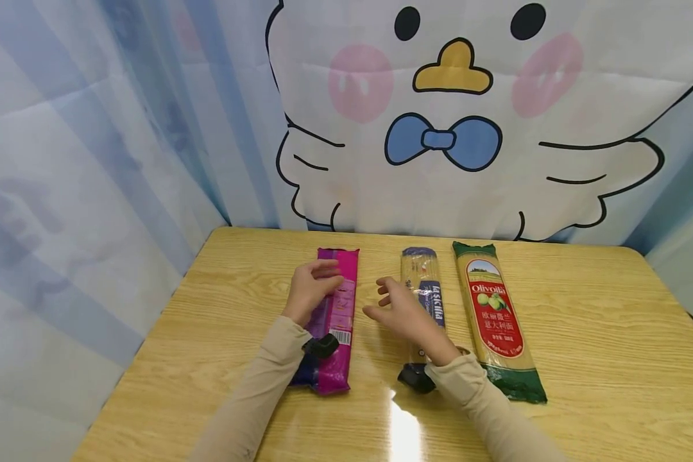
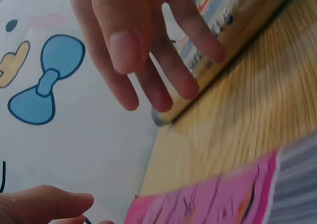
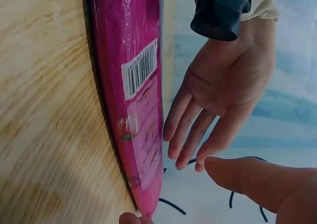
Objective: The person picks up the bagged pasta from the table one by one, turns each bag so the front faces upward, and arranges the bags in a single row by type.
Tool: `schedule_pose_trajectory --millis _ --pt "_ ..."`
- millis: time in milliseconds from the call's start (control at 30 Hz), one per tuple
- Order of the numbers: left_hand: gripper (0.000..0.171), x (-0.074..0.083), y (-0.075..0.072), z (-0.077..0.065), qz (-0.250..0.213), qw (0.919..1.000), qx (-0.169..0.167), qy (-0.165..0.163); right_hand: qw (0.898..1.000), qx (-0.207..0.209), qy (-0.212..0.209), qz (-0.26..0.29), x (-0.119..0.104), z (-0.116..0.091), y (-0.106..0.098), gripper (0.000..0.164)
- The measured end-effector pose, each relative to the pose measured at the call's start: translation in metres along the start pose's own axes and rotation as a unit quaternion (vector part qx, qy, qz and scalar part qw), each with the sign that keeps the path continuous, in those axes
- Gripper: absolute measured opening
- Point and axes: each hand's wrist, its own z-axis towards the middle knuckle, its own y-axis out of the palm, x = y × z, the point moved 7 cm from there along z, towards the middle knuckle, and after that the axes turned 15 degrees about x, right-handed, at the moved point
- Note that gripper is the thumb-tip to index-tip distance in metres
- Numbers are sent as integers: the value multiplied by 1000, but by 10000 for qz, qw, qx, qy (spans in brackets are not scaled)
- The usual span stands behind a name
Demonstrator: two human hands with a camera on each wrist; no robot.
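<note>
My left hand (image 1: 314, 289) hovers over a pink and purple plastic packet (image 1: 342, 301) with a barcode, its fingers loosely bent around nothing. Across from it, my right hand (image 1: 407, 314) is held above the left edge of a clear spaghetti packet (image 1: 430, 289) with a blue "la sicilia" label, covering part of it. In the right wrist view, the left hand's palm (image 3: 225, 80) faces the camera with fingers extended beside the pink packet (image 3: 133, 95). The left wrist view shows the right hand (image 2: 143, 40) with fingers spread and holding nothing.
An "Olivoila" spaghetti packet (image 1: 496, 321) with a red label and green ends lies to the right of the other packets. All lie on a wooden table (image 1: 600, 333). Behind the table's far edge hangs a curtain (image 1: 439, 199) printed with a cartoon figure.
</note>
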Motion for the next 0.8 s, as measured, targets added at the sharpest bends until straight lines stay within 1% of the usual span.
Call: schedule_pose_trajectory --millis 133,333,433,500,567,667,800 --pt "40 -5 -13 5 23 9997 147 -188 9999 -68 55 141 -2 3 12 63" --pt "41 -11 -30 9 263 9988 362 -213 9995 -96 45 282 -6 3 28 63" --pt "42 -15 -35 11 301 9984 435 -190 9990 -122 9 431 -8 3 33 64" --pt "43 -16 -38 13 327 9982 485 -136 9978 -174 34 637 -9 3 37 65" --pt "43 -19 -41 14 341 9978 553 -163 9959 -257 94 865 -10 3 42 65" --pt "41 -26 -45 16 370 9971 607 -257 9932 -355 177 1092 -9 3 49 66" --pt "40 -32 -47 18 322 9968 603 -421 9924 -394 243 1136 -8 2 54 64"
